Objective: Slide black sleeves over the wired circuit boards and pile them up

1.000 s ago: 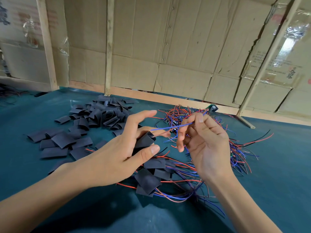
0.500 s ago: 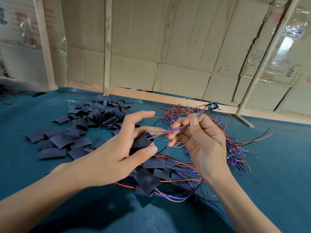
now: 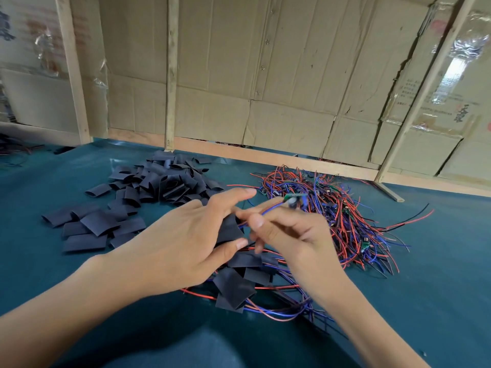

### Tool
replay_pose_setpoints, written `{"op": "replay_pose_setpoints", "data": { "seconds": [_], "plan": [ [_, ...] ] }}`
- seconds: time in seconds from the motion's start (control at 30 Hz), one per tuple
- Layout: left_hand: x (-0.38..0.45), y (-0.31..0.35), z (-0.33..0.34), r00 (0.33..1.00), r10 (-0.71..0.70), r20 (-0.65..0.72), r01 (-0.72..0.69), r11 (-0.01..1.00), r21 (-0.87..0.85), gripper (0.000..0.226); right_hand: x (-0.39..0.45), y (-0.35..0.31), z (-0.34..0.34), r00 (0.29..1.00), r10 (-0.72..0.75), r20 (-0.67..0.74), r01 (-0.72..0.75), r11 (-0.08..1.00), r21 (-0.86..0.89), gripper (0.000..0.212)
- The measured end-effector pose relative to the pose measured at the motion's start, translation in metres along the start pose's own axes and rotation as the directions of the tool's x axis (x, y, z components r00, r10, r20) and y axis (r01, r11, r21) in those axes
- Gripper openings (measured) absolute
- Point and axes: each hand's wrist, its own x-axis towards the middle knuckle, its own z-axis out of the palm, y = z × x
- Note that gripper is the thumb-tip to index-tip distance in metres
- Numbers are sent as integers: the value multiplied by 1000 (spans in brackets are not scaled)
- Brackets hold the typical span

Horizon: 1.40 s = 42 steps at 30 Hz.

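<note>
Teal surface: a dark teal mat point(image 3: 438, 274) covers the table; bare stretches of it lie at the far right, at the left edge and in front below the forearms.
Back edge: a wooden rail point(image 3: 265, 155) runs along the far side of the mat, with upright wooden battens point(image 3: 171, 75) and a cardboard wall point(image 3: 265, 75) behind it.
Loose sleeves: a heap of flat black sleeves point(image 3: 164, 179) lies at the back left, thinning out toward the left front, well apart from the wire heap.
Unsleeved boards: a tangle of red and blue wires with small boards point(image 3: 332, 208) lies at the right rear, its strands trailing out over the mat toward the right.
Finished pile: sleeved boards with looping wires point(image 3: 239, 282) lie just below and between the two hands.
Left hand: the left hand point(image 3: 180, 243) is raised over the mat, back toward the camera, forefinger stretched forward; thumb and the other fingers pinch a black sleeve point(image 3: 229, 229).
Right hand: the right hand point(image 3: 292, 235) is held just beside the left, fingers curled, pinching the blue and red leads of a wired circuit board point(image 3: 295, 199) close to the sleeve's mouth.
Board position: the green board sticks up beyond the right fingertips, blurred, in the air above the wire tangle and outside the sleeve.
Forearms: both come in from the lower corners and meet near the middle.
</note>
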Motion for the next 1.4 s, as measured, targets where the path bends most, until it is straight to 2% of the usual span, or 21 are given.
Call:
{"op": "replay_pose_setpoints", "data": {
  "seconds": [0.07,0.17,0.23,0.33,0.4,0.57,0.67,0.73,0.8,0.87,0.97,1.07,1.13,1.27,1.4],
  "plan": [
    [0,0,-2,1000,7,12,-7,1000,14,66,-2,0,6,999,35,32,-34,998,-44,18],
    [-1,1,-3,995,-89,52,93,993,-75,71,-3,0,8,999,-18,30,23,985,-174,21],
    [-1,3,-1,994,-106,33,109,988,-109,73,-3,-1,10,998,-42,51,53,972,-230,25],
    [1,8,-2,990,-139,-17,132,968,-212,77,-5,-7,10,990,3,140,19,988,-156,28],
    [1,11,-5,987,-157,-25,144,950,-278,83,-6,-11,6,987,32,157,-20,997,-80,21],
    [2,13,-4,982,-188,-5,177,932,-317,86,-5,-20,9,991,86,104,-87,996,9,13],
    [3,14,-2,977,-214,6,199,897,-394,97,-5,-18,11,987,127,98,-136,987,89,19],
    [3,11,0,964,-267,8,237,842,-485,110,-3,-16,10,988,141,59,-146,984,105,26],
    [3,7,0,955,-298,6,257,815,-520,114,0,-13,7,985,170,7,-170,975,145,33],
    [4,5,-3,954,-300,6,259,811,-524,105,3,-9,5,976,218,-19,-209,954,217,46],
    [4,1,-4,942,-334,32,297,785,-543,77,6,-8,5,959,276,-57,-236,897,373,63],
    [3,0,-2,939,-344,32,304,780,-546,50,6,-6,4,956,287,-65,-225,855,468,56],
    [3,0,1,940,-341,9,288,779,-557,41,6,-4,3,954,292,-65,-222,836,501,56],
    [5,1,3,920,-392,-21,284,699,-656,31,6,-5,4,950,304,-73,-215,805,552,47],
    [6,0,2,934,-347,-85,257,817,-516,21,5,-6,6,948,311,-66,-213,775,595,19]
  ]
}}
